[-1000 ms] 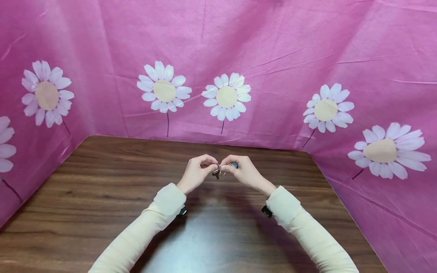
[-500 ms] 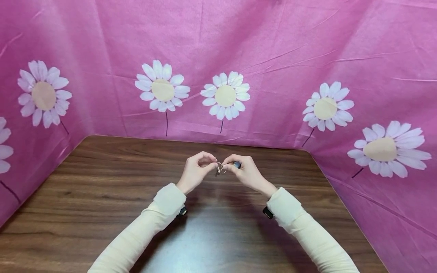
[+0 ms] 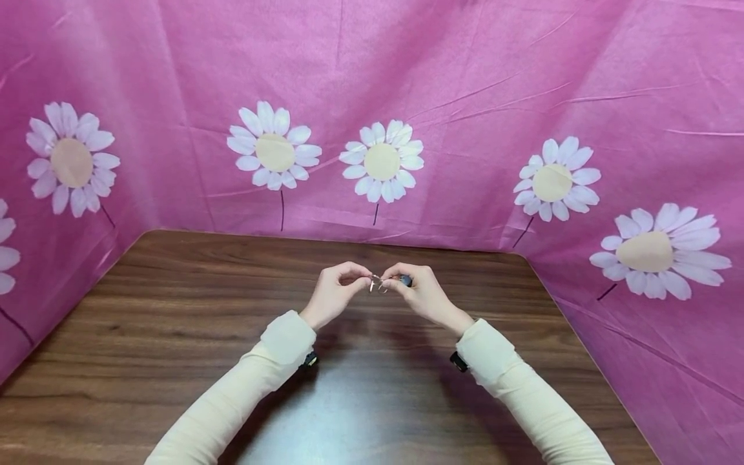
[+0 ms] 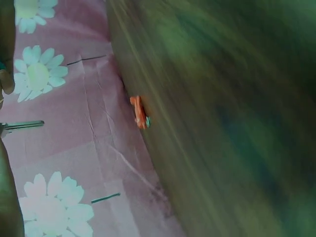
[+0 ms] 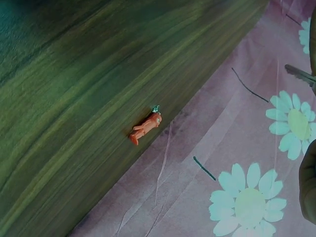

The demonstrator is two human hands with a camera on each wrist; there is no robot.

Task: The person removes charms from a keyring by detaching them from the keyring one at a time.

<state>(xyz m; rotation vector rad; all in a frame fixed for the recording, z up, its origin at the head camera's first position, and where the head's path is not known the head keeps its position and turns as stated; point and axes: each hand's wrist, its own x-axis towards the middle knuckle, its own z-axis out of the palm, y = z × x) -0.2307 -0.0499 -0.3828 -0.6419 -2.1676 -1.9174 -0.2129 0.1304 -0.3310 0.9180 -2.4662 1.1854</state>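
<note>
Above the table, my left hand [image 3: 331,294] pinches a small metal key [image 3: 372,285] between thumb and forefinger. My right hand [image 3: 424,292] faces it and pinches a thin metal key ring [image 3: 382,289]. A small blue object [image 3: 405,280], its kind unclear, shows in the right hand's palm. The key blade [image 4: 24,125] juts out at the left edge of the left wrist view. In the right wrist view the key [image 5: 298,74] appears at the right edge, beside dark fingers. Whether key and ring are joined is too small to tell.
An orange figure with a green top [image 5: 146,127] lies near the far edge of the brown wooden table [image 3: 192,336]; both wrist views show it, while the hands hide it in the head view. A pink cloth with daisies [image 3: 465,129] walls off the back and sides.
The key hung flat and dark below the fingers at first; it has turned and now shows as a thin bright sliver. The right hand has shifted slightly to the right.
</note>
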